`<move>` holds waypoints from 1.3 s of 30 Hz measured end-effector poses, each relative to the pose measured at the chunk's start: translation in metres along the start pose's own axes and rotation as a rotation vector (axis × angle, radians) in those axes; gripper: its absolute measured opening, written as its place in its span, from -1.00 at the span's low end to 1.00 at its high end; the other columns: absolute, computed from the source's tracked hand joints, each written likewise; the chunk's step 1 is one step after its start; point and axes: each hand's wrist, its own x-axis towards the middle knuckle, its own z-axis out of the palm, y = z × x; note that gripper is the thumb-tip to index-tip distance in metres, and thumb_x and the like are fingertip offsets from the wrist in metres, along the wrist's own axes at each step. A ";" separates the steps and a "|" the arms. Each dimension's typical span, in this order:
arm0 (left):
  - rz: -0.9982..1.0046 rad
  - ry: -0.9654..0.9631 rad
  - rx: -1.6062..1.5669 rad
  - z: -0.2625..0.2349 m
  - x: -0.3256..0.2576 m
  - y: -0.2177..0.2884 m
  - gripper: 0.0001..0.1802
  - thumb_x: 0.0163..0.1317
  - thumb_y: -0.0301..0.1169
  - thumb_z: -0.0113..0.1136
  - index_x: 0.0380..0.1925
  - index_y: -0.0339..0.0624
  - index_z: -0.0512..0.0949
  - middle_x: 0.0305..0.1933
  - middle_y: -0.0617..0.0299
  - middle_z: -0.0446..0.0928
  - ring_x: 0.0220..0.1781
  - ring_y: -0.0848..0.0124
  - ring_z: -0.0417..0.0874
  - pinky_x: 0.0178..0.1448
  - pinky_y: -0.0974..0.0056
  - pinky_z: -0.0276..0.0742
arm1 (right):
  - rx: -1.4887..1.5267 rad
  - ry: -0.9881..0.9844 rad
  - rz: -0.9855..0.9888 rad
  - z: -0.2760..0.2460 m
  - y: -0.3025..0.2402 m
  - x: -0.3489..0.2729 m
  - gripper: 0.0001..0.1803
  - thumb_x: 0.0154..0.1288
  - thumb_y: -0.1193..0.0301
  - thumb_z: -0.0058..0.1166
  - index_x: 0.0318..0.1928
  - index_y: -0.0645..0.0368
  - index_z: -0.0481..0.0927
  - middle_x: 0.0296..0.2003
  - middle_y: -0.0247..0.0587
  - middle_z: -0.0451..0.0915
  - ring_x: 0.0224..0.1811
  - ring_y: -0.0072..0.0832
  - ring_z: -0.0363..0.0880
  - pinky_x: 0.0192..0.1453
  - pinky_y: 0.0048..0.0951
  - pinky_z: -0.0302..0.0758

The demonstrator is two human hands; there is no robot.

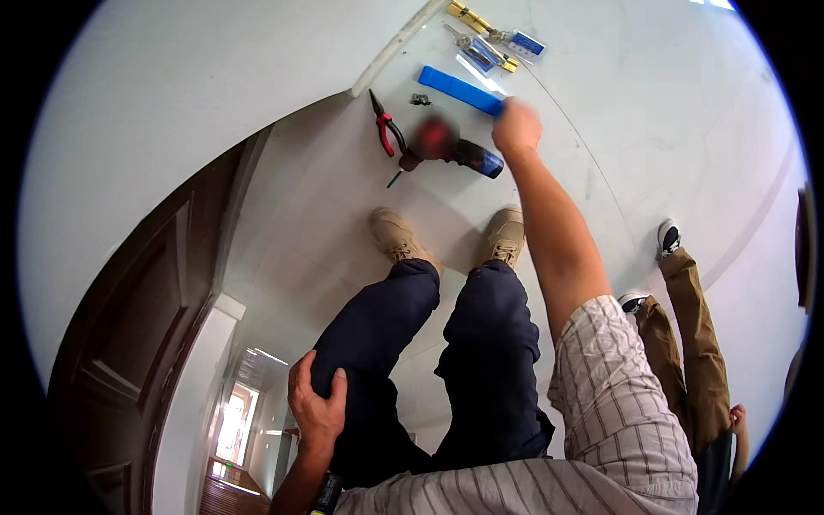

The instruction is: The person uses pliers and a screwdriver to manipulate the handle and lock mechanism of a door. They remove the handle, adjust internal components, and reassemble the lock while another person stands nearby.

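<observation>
The right hand reaches down to the floor and its fingers close on the near end of one long blue flat tool. The left hand rests on the left knee, fingers gripping the dark trouser leg. At the top lie two clear packages with blue labels, beside brass lock cylinders; I cannot count them surely. One pair of red-handled pliers and one cordless drill lie near the two beige shoes. Another person's legs stand at the right.
</observation>
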 end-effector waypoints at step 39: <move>-0.442 -0.343 -1.773 -0.021 -0.034 0.139 -0.52 0.24 0.11 0.22 -0.40 -0.09 0.44 -0.54 0.26 0.46 -0.56 0.41 0.47 -0.47 0.33 0.42 | 0.977 -0.973 0.068 -0.380 0.102 -0.540 -0.43 0.44 0.22 -0.05 0.29 0.36 0.31 -0.01 0.09 0.57 0.05 -0.28 0.55 0.17 -0.33 0.46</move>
